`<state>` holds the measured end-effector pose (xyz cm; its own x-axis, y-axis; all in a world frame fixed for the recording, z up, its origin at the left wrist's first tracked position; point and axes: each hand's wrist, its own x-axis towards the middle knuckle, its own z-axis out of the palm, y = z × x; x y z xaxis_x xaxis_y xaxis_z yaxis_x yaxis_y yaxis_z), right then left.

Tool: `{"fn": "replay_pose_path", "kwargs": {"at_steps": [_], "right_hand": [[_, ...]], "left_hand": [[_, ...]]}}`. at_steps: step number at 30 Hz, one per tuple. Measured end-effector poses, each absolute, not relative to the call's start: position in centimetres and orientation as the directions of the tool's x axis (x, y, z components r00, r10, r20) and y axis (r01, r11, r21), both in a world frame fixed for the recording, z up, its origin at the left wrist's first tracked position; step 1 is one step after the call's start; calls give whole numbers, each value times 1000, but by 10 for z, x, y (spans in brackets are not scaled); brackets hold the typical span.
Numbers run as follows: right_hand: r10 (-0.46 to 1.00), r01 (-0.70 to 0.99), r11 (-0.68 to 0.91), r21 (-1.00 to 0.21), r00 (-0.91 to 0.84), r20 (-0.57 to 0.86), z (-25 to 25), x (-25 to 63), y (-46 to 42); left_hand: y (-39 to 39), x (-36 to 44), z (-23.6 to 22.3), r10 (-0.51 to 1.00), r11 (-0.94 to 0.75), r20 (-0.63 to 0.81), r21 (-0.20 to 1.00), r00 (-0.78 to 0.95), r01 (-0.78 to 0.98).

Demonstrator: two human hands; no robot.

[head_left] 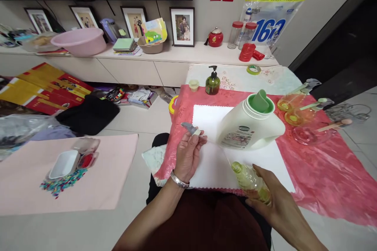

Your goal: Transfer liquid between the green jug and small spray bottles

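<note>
Pinched in the fingers of my left hand (188, 153) is a grey trigger spray head (190, 128) with a pale collar. Its thin clear tube runs right, toward the bottle's neck; I cannot tell whether its tip is inside. My right hand (273, 192) grips a clear yellow-green bottle (250, 180), tilted, its neck uncapped. Just beyond both hands, a large cream detergent jug (235, 129) stands on a white sheet (206, 168), a green funnel-like spout (261, 102) in its mouth. A pale cap (193, 84) sits near the green pump bottle (212, 82).
Several spray bottles (296, 117) lie or stand at the right on the red cloth (332, 172). Green tape (253, 70) lies at the table's back. Left, a pink mat (118, 172) bears a white tray (63, 164) and colourful small pieces (63, 182).
</note>
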<state>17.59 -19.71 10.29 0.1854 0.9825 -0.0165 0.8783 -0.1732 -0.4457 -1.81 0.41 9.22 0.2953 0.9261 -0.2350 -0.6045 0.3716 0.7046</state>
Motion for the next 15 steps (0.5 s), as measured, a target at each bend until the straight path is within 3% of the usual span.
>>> {"fn": "replay_pose_path", "kwargs": {"at_steps": [7, 15], "right_hand": [[962, 809, -259, -528, 264, -68, 95, 170, -191], [967, 769, -234, -595, 248, -60, 92, 160, -181]], "left_hand": [[9, -25, 104, 961, 272, -166, 719, 222, -639], [-4, -18, 103, 938, 335, -194, 715, 287, -614]]}}
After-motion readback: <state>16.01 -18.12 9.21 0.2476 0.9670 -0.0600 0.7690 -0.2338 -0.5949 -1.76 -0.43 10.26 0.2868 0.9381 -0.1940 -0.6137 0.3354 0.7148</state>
